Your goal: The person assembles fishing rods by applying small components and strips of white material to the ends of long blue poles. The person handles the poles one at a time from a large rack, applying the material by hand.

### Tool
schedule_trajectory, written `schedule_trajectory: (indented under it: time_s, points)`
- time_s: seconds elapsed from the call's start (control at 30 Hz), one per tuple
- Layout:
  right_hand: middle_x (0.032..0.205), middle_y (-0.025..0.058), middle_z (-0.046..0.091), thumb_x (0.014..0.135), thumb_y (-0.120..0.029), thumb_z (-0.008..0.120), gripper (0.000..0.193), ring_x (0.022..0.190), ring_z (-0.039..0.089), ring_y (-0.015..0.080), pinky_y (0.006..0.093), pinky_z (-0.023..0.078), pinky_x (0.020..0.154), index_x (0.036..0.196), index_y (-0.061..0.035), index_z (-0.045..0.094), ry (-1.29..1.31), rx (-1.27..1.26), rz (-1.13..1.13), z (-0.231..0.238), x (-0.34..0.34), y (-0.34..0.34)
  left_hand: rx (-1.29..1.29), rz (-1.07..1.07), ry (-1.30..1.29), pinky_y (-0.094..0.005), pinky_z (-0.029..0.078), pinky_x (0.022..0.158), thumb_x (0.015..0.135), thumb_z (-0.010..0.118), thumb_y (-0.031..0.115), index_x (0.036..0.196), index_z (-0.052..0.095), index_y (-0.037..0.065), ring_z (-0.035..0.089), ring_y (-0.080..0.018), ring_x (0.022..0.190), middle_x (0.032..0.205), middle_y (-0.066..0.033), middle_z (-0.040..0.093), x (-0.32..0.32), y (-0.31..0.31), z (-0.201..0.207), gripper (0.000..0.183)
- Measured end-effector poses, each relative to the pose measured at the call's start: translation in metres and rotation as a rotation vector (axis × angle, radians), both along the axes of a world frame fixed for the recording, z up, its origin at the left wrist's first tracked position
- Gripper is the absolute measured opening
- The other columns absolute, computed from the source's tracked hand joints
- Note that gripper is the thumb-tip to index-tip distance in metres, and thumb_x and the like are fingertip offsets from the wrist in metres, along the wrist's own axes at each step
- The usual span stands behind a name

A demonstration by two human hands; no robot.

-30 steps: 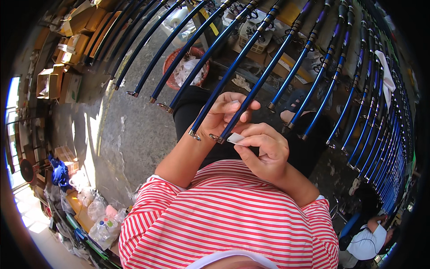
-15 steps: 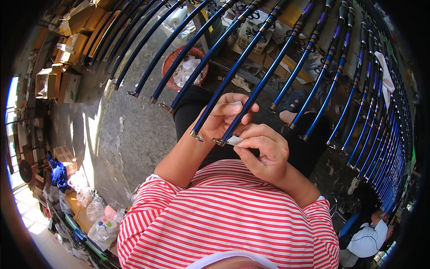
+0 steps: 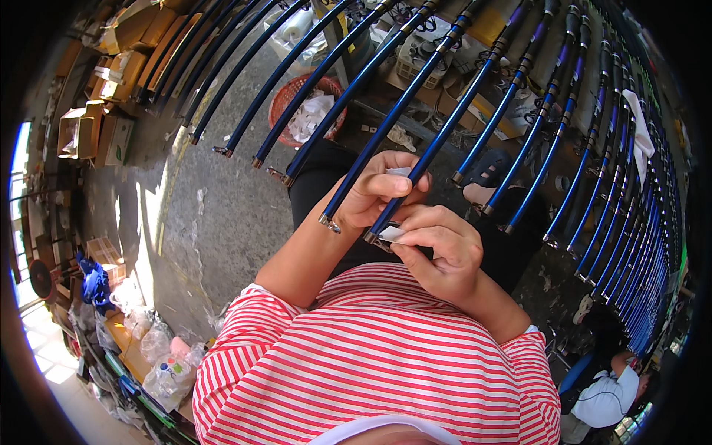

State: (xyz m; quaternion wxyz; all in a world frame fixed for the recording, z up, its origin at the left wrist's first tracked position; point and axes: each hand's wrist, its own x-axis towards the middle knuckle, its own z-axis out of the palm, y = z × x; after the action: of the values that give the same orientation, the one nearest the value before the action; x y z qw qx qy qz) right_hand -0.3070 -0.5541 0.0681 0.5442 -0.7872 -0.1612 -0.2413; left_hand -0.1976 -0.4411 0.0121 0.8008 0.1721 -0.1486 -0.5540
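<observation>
Several glossy blue fishing rods hang in a slanting row before me, their metal-tipped ends toward my body. Behind one fishing rod (image 3: 441, 133) curl the fingers of my left hand (image 3: 367, 194), touching it. A small white piece of paper or cloth (image 3: 398, 171) is pinched under that thumb. My right hand (image 3: 445, 248) is closed too, its thumb and forefinger pinching a second white piece (image 3: 391, 234) against the lower end of the same rod. A neighbouring rod (image 3: 345, 193) passes in front of my left wrist. Some fingertips are hidden behind the rods.
A red plastic basket (image 3: 337, 127) of white scraps stands on the concrete floor beyond my knees. Cardboard boxes (image 3: 119, 78) are stacked at the far left, plastic bags (image 3: 167, 382) at near left. Rods crowd the right side, where a person in white (image 3: 604, 400) sits low.
The view has shifted slightly, and the rods appear a little farther right. Both hands keep their hold on the white pieces at the same rod.
</observation>
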Motion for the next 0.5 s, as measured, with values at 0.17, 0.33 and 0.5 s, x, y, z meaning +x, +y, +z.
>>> schedule_trajectory:
  time_s: [0.17, 0.33, 0.5]
  points:
    - [0.08, 0.0116, 0.062, 0.067, 0.003, 0.072, 0.016, 0.072, 0.064, 0.0239, 0.0295, 0.052, 0.061, 0.078, -0.0008, 0.061, -0.017, -0.005, -0.002, 0.0, 0.002, 0.0, 0.032, -0.011, -0.05, -0.0169, 0.029, 0.04, 0.07, 0.075, 0.025, 0.085, 0.054, 0.002, 0.038, -0.0052, 0.047, 0.065, -0.002, 0.048, 0.002, -0.002, 0.009, 0.034]
    - [0.079, 0.0117, 0.062, 0.067, 0.003, 0.072, 0.016, 0.071, 0.064, 0.0236, 0.0292, 0.052, 0.061, 0.078, -0.0007, 0.061, 0.028, -0.013, 0.001, 0.001, -0.002, -0.001, 0.064, 0.011, -0.028, -0.018, 0.032, 0.041, 0.068, 0.078, 0.026, 0.076, 0.047, 0.007, 0.042, -0.0066, 0.05, 0.062, -0.0008, 0.045, -0.002, -0.006, 0.022, 0.038]
    - [0.079, 0.0122, 0.062, 0.067, 0.002, 0.072, 0.016, 0.071, 0.064, 0.0234, 0.0289, 0.052, 0.061, 0.078, -0.0007, 0.061, 0.01, -0.026, -0.011, 0.001, -0.002, -0.001, 0.04, -0.033, -0.008, -0.0162, 0.03, 0.04, 0.066, 0.081, 0.026, 0.07, 0.041, 0.013, 0.04, -0.0041, 0.05, 0.061, 0.0018, 0.045, 0.001, -0.008, 0.023, 0.043]
